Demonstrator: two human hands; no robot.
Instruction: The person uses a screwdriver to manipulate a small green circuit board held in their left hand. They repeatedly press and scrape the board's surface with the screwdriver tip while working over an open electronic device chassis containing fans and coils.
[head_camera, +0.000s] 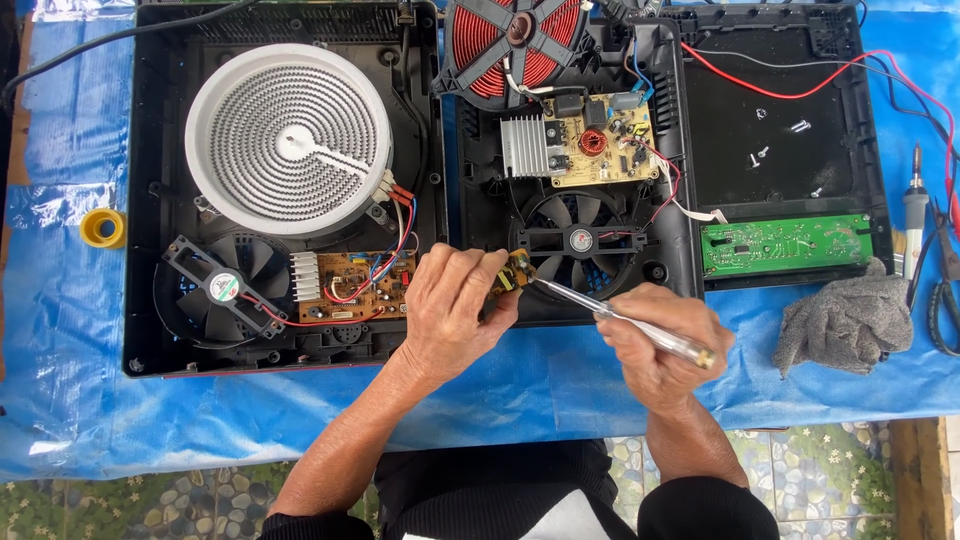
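Head view: two fans, two opened cookers; left hand (452, 312) fingers pinch small board (513, 274), right hand (655, 335) grips screwdriver (620, 320).

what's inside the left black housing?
In the left black housing: a white round coil heater, a black fan and a brown circuit board with finned heatsink. The left hand covers the board's right end; under the heater is hidden.

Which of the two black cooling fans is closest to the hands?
The fan in the middle casing, just above the left hand and right hand. The other fan sits tilted at the far left, beneath the white coil.
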